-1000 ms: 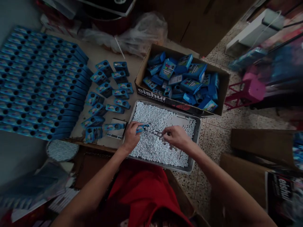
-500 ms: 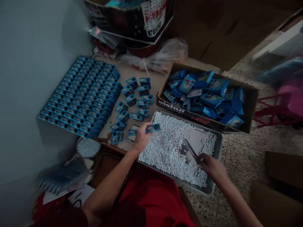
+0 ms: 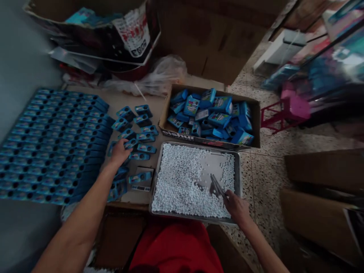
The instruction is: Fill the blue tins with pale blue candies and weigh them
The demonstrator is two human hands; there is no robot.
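Note:
My left hand (image 3: 120, 152) is closed with its fingertips on a small blue box (image 3: 131, 143), among several similar boxes on the table. These boxes have a dark round spot at one end. Over the metal tray (image 3: 240, 178), my right hand (image 3: 237, 206) grips a long, narrow metal tool (image 3: 218, 186); its exact kind is unclear. The tool's tip points down into a bare patch of the tray. Small white pellets (image 3: 179, 178) cover most of the rest. One blue box (image 3: 140, 177) lies on a flat pale piece (image 3: 148, 171) left of the tray.
Tight rows of blue boxes (image 3: 54, 146) fill the left side by the wall. Behind the tray stands a cardboard carton (image 3: 258, 129) heaped with blue packs (image 3: 218, 117). A large black carton (image 3: 99, 47) sits at the back left. A pink stool (image 3: 295, 108) is on the floor.
My left hand has moved left and away from the tray's edge to the loose boxes, carrying the blue box. My right hand still holds the tool over the tray. The view has shifted.

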